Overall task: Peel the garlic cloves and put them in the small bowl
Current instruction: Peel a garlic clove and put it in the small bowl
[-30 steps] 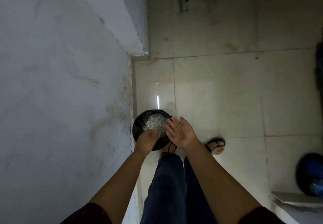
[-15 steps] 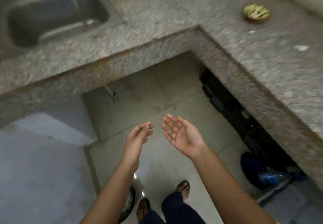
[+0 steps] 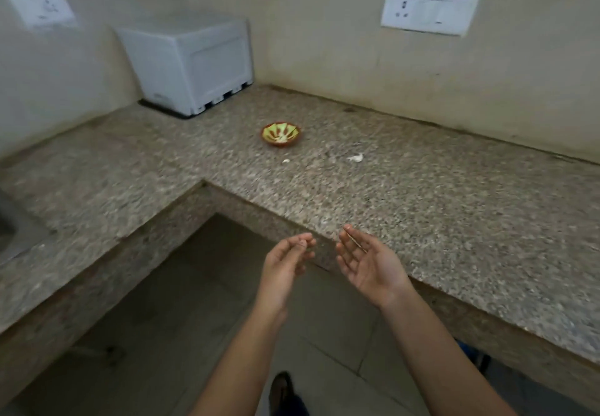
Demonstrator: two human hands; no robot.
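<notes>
Head view: we look down on an L-shaped speckled stone worktop (image 3: pixel 422 195), with both our hands raised before its near edge, above the floor (image 3: pixel 194 302). Our left hand (image 3: pixel 285 263) has its grip released: the fingers hang loosely curled, the thumb near the fingertips, and we see nothing held in them. Our right hand (image 3: pixel 367 263), just beside it but not touching, is turned palm inward with relaxed fingers, its grip released too. The small bowl (image 3: pixel 281 135), reddish outside and green and yellow inside, stands well away from the hands, out on the worktop toward the wall corner, and something pale lies in it. A white garlic piece (image 3: pixel 356 158) lies on the stone to the bowl's right, and a smaller white scrap (image 3: pixel 285 161) lies just in front of the bowl. Whether these are clove or skin we cannot tell. A white appliance (image 3: pixel 191 62) stands in the corner.
</notes>
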